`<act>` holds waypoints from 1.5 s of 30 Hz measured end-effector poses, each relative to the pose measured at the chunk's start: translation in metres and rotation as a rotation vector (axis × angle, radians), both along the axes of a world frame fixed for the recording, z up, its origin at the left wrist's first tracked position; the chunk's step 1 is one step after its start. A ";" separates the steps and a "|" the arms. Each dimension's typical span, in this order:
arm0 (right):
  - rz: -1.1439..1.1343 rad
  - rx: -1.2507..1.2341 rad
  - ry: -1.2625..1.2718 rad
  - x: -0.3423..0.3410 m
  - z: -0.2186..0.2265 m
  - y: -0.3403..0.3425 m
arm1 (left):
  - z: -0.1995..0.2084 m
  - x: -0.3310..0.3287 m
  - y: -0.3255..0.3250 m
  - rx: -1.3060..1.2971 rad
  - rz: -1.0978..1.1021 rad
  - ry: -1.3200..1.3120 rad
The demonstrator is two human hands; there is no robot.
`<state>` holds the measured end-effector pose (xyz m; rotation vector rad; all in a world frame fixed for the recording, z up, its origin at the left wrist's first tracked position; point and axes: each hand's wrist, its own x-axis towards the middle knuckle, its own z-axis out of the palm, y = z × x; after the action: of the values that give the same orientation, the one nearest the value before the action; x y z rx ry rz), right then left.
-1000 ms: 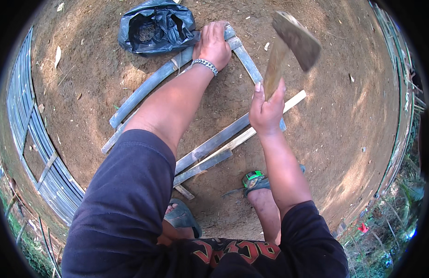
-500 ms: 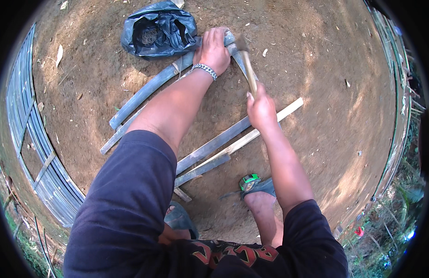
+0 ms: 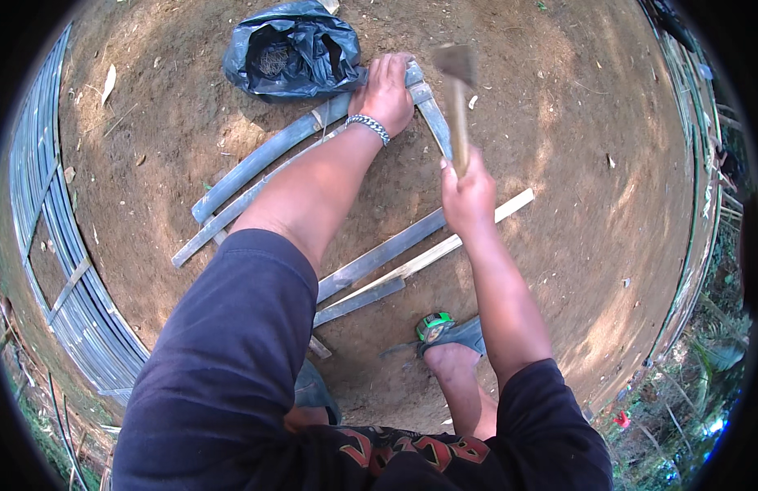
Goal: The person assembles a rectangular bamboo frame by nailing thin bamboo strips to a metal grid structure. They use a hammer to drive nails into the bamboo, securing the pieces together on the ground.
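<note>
My left hand (image 3: pixel 385 88), a metal bracelet (image 3: pixel 369 127) on its wrist, presses down where two grey bamboo slats meet: a long slat (image 3: pixel 256 164) running down-left and a short slat (image 3: pixel 434 123) running down-right. My right hand (image 3: pixel 469 192) grips the wooden handle of a chopping knife (image 3: pixel 456 65). The blade is blurred and stands just right of my left hand, over the short slat.
A black plastic bag (image 3: pixel 293 49) lies on the dirt behind the slats. More slats (image 3: pixel 379 258) and a pale stick (image 3: pixel 477 233) lie under my right arm. A green tape measure (image 3: pixel 434 326) sits by my sandalled foot (image 3: pixel 452 348). A bamboo panel (image 3: pixel 43 237) curves along the left.
The chopping knife swung from high on the right down onto the slat beside my left hand, then lifted a little. My left hand stayed on the slats.
</note>
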<state>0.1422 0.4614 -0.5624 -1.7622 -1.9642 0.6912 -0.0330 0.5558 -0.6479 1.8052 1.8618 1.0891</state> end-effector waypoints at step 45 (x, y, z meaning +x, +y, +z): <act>-0.725 -0.245 0.536 0.105 -0.030 -0.100 | 0.017 -0.016 -0.018 0.200 -0.178 -0.120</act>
<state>0.2469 0.3616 -0.5924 -1.9714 -0.8331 1.0131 -0.0486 0.5376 -0.6304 1.9238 1.5384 1.3228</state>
